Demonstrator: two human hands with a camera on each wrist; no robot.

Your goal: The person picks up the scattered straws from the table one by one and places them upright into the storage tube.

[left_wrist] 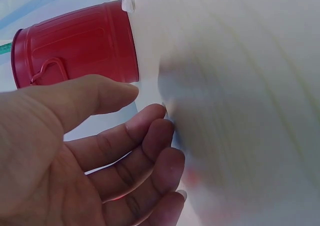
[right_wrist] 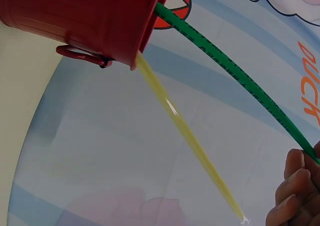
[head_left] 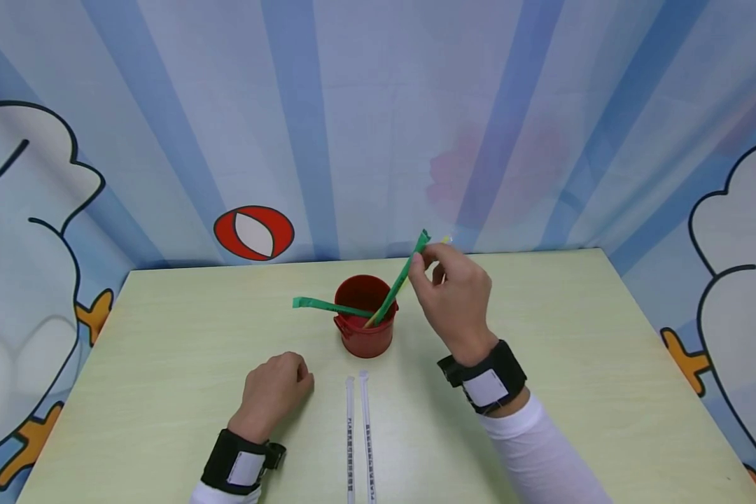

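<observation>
A small red bucket (head_left: 367,343) stands upright on the table. My right hand (head_left: 458,297), to its right, pinches the upper end of a green wrapped straw (right_wrist: 225,63) between thumb and fingertips. This straw slants down, its lower end inside the bucket. Another green wrapped straw (head_left: 321,304) leans out over the left rim. A yellow straw (right_wrist: 185,128) in clear wrapping also leans out of the bucket, close by my right hand. My left hand (head_left: 276,392) rests on the table in front of the bucket, with fingers loosely curled and nothing in them.
Two thin white wrapped straws (head_left: 350,434) with dark print lie side by side in front of the bucket, between my hands. Behind the pale wooden table (head_left: 183,364) hangs a blue striped cloth (head_left: 384,140) with cartoon figures.
</observation>
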